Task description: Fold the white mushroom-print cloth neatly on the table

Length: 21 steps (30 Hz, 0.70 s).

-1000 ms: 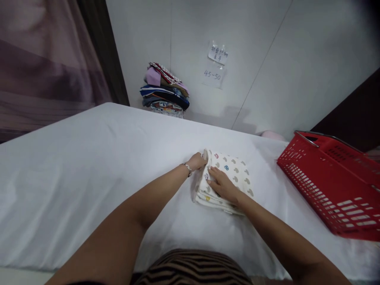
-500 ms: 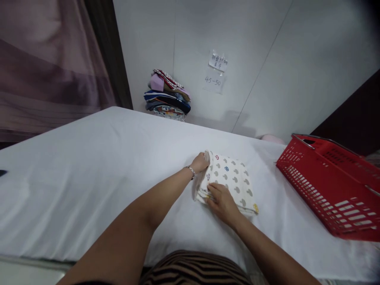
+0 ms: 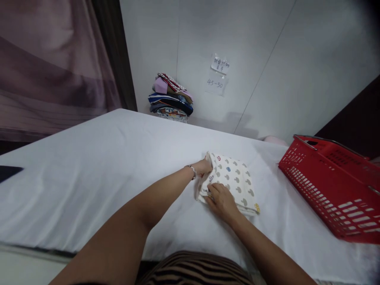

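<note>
A white cloth with grey mushroom prints and a few coloured ones (image 3: 237,178) lies folded in a thick square on the white-covered table (image 3: 142,150). At its left edge, my left hand (image 3: 204,167), with a bracelet on the wrist, is closed on the fold; its fingertips are partly hidden by the fabric. My right hand (image 3: 222,201) pinches the near left corner, thumb under the layers and fingers on top. Several layers show along the near edge.
A red plastic basket (image 3: 323,186) with metal handles stands on the right. Beyond the far edge, a stack of folded fabrics (image 3: 170,99) rises against the wall. Paper signs (image 3: 218,75) hang there. A dark flat object (image 3: 8,172) lies at the left edge.
My left hand has moved down slightly along the cloth's left edge, its fingers now tucked further into the fold. My right hand keeps its hold. The view has shifted a little.
</note>
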{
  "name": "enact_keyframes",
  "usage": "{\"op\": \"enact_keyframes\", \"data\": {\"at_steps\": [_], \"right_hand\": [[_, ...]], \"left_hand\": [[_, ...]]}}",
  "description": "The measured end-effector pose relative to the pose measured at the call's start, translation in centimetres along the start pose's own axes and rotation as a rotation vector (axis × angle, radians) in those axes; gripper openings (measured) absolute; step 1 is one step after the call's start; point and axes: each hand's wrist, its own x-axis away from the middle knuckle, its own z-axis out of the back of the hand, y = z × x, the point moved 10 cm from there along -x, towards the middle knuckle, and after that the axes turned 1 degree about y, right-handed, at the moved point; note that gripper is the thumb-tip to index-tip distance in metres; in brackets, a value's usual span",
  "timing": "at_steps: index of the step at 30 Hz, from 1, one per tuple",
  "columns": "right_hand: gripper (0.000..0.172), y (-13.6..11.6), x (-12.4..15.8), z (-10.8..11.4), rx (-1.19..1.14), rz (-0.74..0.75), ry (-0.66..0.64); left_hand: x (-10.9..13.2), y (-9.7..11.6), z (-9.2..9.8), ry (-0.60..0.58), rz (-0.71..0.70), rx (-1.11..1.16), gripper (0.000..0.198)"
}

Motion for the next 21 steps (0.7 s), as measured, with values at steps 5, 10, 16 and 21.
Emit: {"op": "enact_keyframes", "data": {"at_steps": [5,10,16,21], "right_hand": [[0.013,0.8,0.0,0.2,-0.064,-0.041,0.031],[0.015,1.4,0.4,-0.1,-0.138,-0.067,0.002],[0.022,1.0,-0.1,-0.3,-0.13,-0.12,-0.05],[0.022,1.4,-0.7,-0.5,-0.14,-0.241,-0.029]], "left_hand": [[0.5,0.2,0.6,0.02,-0.031,-0.026,0.048],[0.5,-0.9,1.0,0.02,0.025,-0.021,0.051],[1.7,-1.6,0.4,0.016,-0.001,0.036,0.065],[2.9,-2.9,-0.5,-0.01,-0.019,0.079,0.07]]}}
